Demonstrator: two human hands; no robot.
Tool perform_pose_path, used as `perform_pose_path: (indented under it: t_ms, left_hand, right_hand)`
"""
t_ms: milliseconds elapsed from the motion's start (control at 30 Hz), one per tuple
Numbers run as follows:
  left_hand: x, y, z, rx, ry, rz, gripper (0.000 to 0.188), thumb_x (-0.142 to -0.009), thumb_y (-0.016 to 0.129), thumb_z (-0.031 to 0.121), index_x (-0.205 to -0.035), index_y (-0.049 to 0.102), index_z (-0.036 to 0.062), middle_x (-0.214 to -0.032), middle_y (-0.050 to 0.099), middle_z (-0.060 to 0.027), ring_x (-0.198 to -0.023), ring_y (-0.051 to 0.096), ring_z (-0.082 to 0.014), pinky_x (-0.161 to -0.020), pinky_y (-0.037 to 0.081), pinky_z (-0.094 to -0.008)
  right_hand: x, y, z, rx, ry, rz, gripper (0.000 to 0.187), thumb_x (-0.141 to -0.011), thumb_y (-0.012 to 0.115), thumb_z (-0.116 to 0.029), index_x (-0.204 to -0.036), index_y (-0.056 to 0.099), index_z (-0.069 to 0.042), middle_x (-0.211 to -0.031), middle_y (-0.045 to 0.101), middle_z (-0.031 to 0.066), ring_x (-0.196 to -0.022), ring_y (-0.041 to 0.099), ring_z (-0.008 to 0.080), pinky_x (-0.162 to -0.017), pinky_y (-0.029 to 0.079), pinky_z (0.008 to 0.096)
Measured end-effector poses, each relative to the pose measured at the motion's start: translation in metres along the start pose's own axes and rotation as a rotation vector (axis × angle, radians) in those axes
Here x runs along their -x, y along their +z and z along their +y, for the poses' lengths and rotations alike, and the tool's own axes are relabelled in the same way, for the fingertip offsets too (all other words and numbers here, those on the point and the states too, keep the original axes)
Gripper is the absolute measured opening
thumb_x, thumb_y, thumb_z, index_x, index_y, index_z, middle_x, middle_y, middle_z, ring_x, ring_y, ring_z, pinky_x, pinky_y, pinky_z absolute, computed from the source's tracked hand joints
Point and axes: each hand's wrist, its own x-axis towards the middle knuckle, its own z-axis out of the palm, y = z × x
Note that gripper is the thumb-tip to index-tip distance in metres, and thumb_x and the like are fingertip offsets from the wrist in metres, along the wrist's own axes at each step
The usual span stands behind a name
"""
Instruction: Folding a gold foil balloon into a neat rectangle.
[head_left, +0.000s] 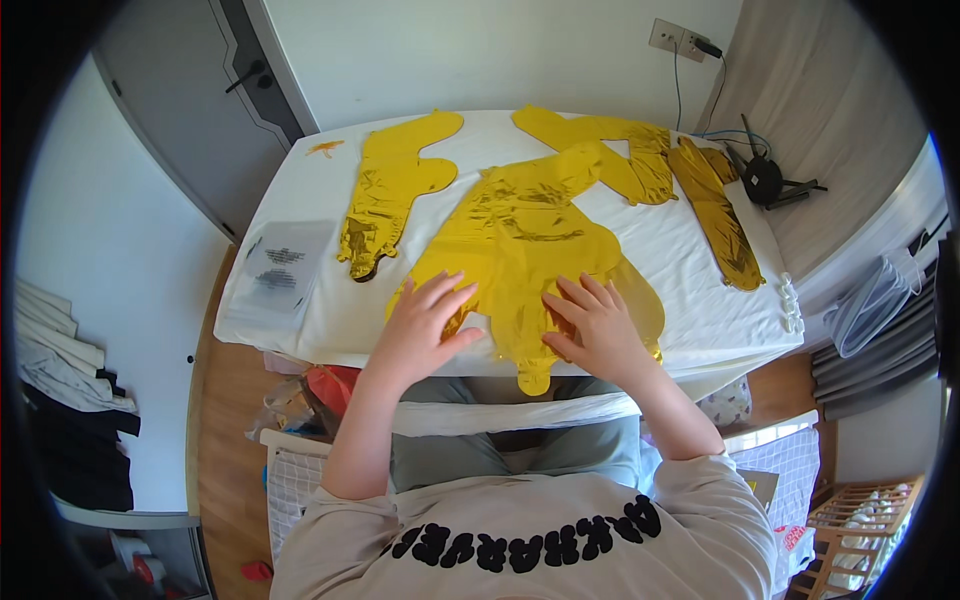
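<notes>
A large gold foil balloon (530, 250), flat and wrinkled, is spread over the near middle of the white-covered table (300, 190). Its rounded tab hangs slightly past the front edge. My left hand (425, 330) rests on its left part with the fingers spread. On the right part lies my right hand (598, 325), its fingers apart too. Neither hand grips anything that I can see. Around it lie more flat gold balloons: one at the back left (395, 180), an angular one at the back right (620, 150), and a narrow, creased one (720, 215) along the right side.
A clear plastic bag (275, 275) lies at the table's left edge, with a small orange scrap (325, 148) behind it. A black router (765, 180) with cables stands at the back right. Small white items (790, 305) sit at the right edge. A door (195, 95) is far left.
</notes>
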Motion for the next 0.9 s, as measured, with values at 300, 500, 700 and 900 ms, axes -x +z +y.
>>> perform_pose_path:
  t_ms: [300, 500, 700, 900]
  left_hand:
    - [-0.023, 0.029, 0.022, -0.136, 0.019, -0.065, 0.067, -0.099, 0.063, 0.052, -0.151, 0.052, 0.0121, -0.158, 0.048, -0.015, -0.15, 0.039, -0.0355, -0.125, 0.024, -0.059]
    - [-0.042, 0.046, 0.002, -0.293, -0.173, 0.056, 0.057, -0.104, 0.056, 0.043, -0.152, 0.051, 0.0109, -0.159, 0.046, -0.0174, -0.151, 0.038, -0.0377, -0.123, 0.026, -0.0607]
    - [-0.066, 0.048, -0.009, -0.237, -0.276, -0.043, 0.056, -0.105, 0.055, 0.04, -0.152, 0.051, 0.0099, -0.161, 0.044, -0.0171, -0.153, 0.035, -0.0364, -0.124, 0.028, -0.0574]
    - [-0.065, 0.035, -0.012, -0.198, -0.206, 0.101, 0.051, -0.104, 0.058, 0.036, -0.147, 0.055, 0.0081, -0.158, 0.048, -0.0174, -0.149, 0.041, -0.0371, -0.121, 0.032, -0.059]
  right_hand:
    - [0.003, -0.01, 0.0, -0.005, 0.047, 0.053, 0.059, -0.093, 0.072, -0.041, -0.142, 0.062, -0.011, -0.153, 0.053, 0.016, -0.147, 0.04, 0.0449, -0.122, 0.027, 0.0603]
    - [0.015, -0.009, 0.029, 0.015, 0.303, 0.085, 0.059, -0.095, 0.071, -0.038, -0.142, 0.06, -0.003, -0.154, 0.052, 0.0213, -0.147, 0.04, 0.0463, -0.123, 0.029, 0.053]
    - [0.005, -0.006, 0.038, -0.009, 0.31, 0.078, 0.062, -0.096, 0.07, -0.04, -0.144, 0.059, -0.003, -0.156, 0.05, 0.0206, -0.15, 0.036, 0.0446, -0.124, 0.027, 0.0522]
    - [-0.005, -0.01, 0.048, -0.069, 0.32, 0.06, 0.061, -0.096, 0.07, -0.041, -0.146, 0.059, -0.006, -0.158, 0.048, 0.0198, -0.152, 0.034, 0.0443, -0.126, 0.022, 0.0548]
